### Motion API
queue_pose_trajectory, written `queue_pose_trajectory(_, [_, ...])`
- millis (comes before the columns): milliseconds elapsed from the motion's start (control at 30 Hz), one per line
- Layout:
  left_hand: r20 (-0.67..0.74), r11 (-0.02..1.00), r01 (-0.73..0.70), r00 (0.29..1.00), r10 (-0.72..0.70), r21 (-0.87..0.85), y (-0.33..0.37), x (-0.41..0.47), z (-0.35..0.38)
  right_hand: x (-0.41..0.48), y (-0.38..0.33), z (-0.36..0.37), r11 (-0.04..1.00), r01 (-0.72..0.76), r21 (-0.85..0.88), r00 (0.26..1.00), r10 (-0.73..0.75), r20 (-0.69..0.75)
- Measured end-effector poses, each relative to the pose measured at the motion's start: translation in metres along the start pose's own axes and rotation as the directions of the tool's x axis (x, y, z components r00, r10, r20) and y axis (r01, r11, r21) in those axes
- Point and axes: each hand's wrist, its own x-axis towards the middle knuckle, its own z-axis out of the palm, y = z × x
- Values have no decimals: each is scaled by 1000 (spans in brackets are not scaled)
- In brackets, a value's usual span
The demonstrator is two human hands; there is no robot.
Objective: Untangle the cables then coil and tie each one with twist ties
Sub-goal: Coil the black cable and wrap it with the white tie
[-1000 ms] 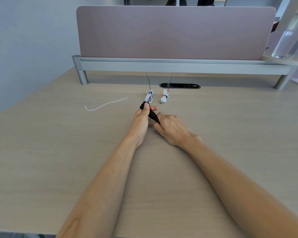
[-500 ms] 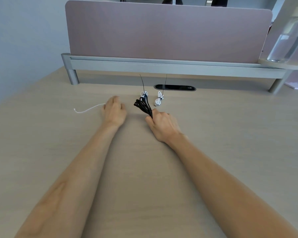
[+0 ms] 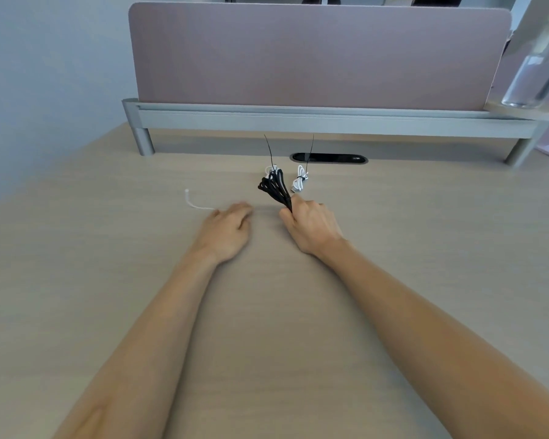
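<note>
My right hand (image 3: 311,228) grips the near end of a coiled black cable (image 3: 274,188), whose loops fan out away from me. My left hand (image 3: 227,231) lies palm down on the table over the near end of a thin white twist tie (image 3: 193,201); whether its fingers pinch the tie is hidden. Beyond the black cable lie two small white cable bundles, one (image 3: 300,182) in plain view and one (image 3: 270,171) partly hidden behind the black loops. Each bundle has a long black tie sticking up from it.
The tan table (image 3: 425,248) ends at a grey rail (image 3: 298,120) under a pink divider panel (image 3: 314,55). A dark cable slot (image 3: 328,158) sits just behind the bundles. A clear water bottle (image 3: 539,71) stands on a raised shelf at far right.
My left hand let go of the black cable and moved left onto the white twist tie. My right hand kept hold of the black cable, whose loops have fanned out.
</note>
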Motion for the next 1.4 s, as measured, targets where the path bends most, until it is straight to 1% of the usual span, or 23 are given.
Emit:
queue_pose_trajectory(67, [65,977,-173,981,182,-121,9,-14,1,-14,2,-3,999,51,5,998,-51,-32])
queue_pose_trajectory(133, [131,947,-225,957,259,-230,17,-22,2,-31,6,-8,996,69,48,995,-65,-78])
queue_pose_trajectory(200, [144,926,-225,950,278,-305,23,-23,4,-48,10,-14,994,64,87,994,-56,-96])
queue_pose_trajectory(233, [141,921,-228,949,283,-316,26,-23,5,-54,11,-17,993,59,106,993,-47,-105])
queue_pose_trajectory(333, [152,931,-239,946,288,-276,28,-20,8,-66,10,-21,982,19,189,989,9,-149])
queue_pose_trajectory(400, [150,935,-234,948,280,-268,28,-19,8,-70,8,-21,978,3,208,989,28,-147])
queue_pose_trajectory(500, [137,930,-239,949,285,-279,28,-19,8,-70,8,-20,985,10,170,989,16,-149])
queue_pose_trajectory(633, [138,907,-234,945,297,-350,24,-16,12,-72,7,-20,993,84,81,986,-71,-154])
queue_pose_trajectory(767, [128,903,-242,944,303,-354,21,-13,15,-73,6,-20,992,95,82,983,-81,-166])
queue_pose_trajectory(900, [149,903,-243,939,312,-355,20,-14,14,-72,5,-22,993,101,59,981,-90,-171])
queue_pose_trajectory(933, [114,906,-244,948,299,-346,20,-14,12,-71,6,-21,993,110,39,980,-102,-174])
queue_pose_trajectory(967, [44,915,-244,961,272,-320,19,-12,12,-70,6,-20,993,115,23,979,-110,-173])
queue_pose_trajectory(1000, [-46,938,-216,976,212,-270,19,-9,10,-69,6,-20,993,113,20,979,-108,-171])
queue_pose_trajectory(1033, [-138,969,-130,985,102,-209,19,-5,10,-68,5,-19,994,106,29,981,-99,-169])
queue_pose_trajectory(1067, [-213,987,16,976,-51,-163,19,-1,7,-68,5,-19,994,101,38,982,-93,-167])
queue_pose_trajectory(1100, [-251,974,171,946,-203,-146,18,4,5,-68,6,-18,994,99,42,982,-90,-166])
queue_pose_trajectory(1133, [-244,945,297,914,-324,-138,17,10,5,-69,7,-18,994,104,37,981,-96,-170])
queue_pose_trajectory(1167, [-214,921,372,896,-389,-116,16,15,5,-69,8,-18,993,111,32,979,-104,-173])
queue_pose_trajectory(1200, [-191,915,392,895,-403,-93,15,20,8,-69,9,-18,993,114,30,978,-107,-177])
queue_pose_trajectory(1233, [-197,919,381,898,-394,-99,14,24,8,-69,10,-18,993,118,29,977,-111,-180])
queue_pose_trajectory(1267, [-218,920,361,896,-387,-149,13,28,8,-68,10,-18,992,127,27,976,-119,-184])
queue_pose_trajectory(1333, [-271,887,316,870,-412,-336,13,34,7,-68,12,-18,990,141,25,972,-134,-191])
queue_pose_trajectory(1400, [-321,820,225,840,-437,-527,13,34,7,-68,14,-18,988,147,54,973,-134,-186])
